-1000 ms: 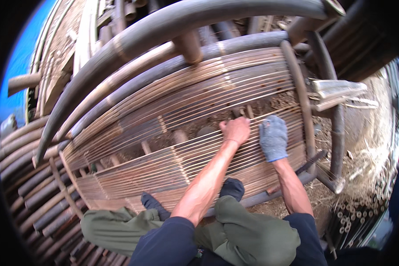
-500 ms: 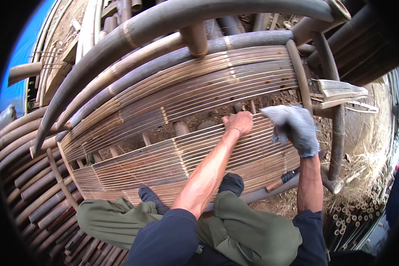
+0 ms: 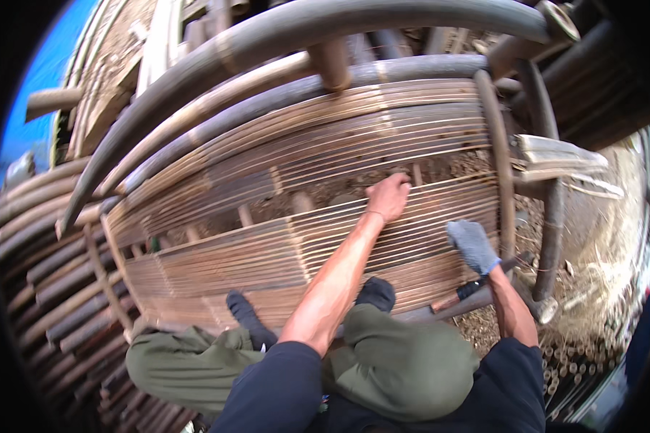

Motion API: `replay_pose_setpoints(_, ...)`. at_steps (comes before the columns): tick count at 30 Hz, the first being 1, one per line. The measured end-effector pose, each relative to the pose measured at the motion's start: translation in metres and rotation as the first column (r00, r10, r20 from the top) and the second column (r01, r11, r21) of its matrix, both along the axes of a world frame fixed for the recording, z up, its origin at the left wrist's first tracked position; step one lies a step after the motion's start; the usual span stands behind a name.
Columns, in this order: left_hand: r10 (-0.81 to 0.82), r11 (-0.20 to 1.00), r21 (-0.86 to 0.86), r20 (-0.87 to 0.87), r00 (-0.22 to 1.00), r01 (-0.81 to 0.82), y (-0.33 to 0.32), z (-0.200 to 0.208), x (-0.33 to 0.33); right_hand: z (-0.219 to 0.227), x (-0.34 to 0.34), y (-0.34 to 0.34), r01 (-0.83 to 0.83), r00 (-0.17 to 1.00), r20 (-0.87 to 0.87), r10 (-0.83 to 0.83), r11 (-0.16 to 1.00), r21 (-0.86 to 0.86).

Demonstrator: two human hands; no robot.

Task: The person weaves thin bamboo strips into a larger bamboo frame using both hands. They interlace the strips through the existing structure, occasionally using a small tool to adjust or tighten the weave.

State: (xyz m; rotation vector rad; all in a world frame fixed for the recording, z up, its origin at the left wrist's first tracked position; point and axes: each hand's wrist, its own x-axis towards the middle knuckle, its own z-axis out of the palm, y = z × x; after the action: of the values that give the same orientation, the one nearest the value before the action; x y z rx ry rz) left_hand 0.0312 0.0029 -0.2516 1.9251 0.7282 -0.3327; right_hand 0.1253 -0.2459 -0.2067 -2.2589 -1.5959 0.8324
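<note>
I am at a bamboo bench whose seat is made of long split bamboo slats, with a lengthwise gap between the front and rear slats. My bare left hand is at the gap, its fingers curled down over the edge of the front slats. My right hand, in a grey knit glove, is low over the right end of the front slats. Its fingers look bunched together, and what they hold, if anything, is hidden. Below the glove lies a tool with a brown end and a dark wrapped part.
A thick curved bamboo rail arches across the bench's far side. My feet in dark socks rest on the near slats. Stacked bamboo poles lie at left. Split bamboo pieces and pale shavings are at right.
My right hand has come down and toward me from above the gap to the front slats. My left hand stays at the gap's edge. The view has shifted slightly.
</note>
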Motion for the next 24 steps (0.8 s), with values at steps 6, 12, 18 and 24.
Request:
replay_pose_setpoints(6,-0.157,0.977,0.201,0.422,0.893,0.076,0.039,0.042,-0.101,0.007,0.006,-0.010,0.786,0.374,-0.457,-0.807,0.537,-0.307)
replay_pose_setpoints(12,-0.647,0.536,0.613,-0.142,0.749,0.580,0.172,0.082,-0.269,0.083,0.019,-0.111,0.751,0.600,0.585,-0.546,0.637,-0.174)
replay_pose_setpoints(18,-0.887,0.340,0.694,0.011,0.463,0.635,0.216,0.050,-0.291,0.147,-0.069,-0.059,0.750,0.451,0.610,-0.651,0.647,0.137)
replay_pose_setpoints(24,-0.847,0.479,0.565,0.098,0.522,0.671,0.227,0.041,-0.272,0.110,-0.171,0.139,0.474,0.881,-0.035,-0.472,0.878,0.070)
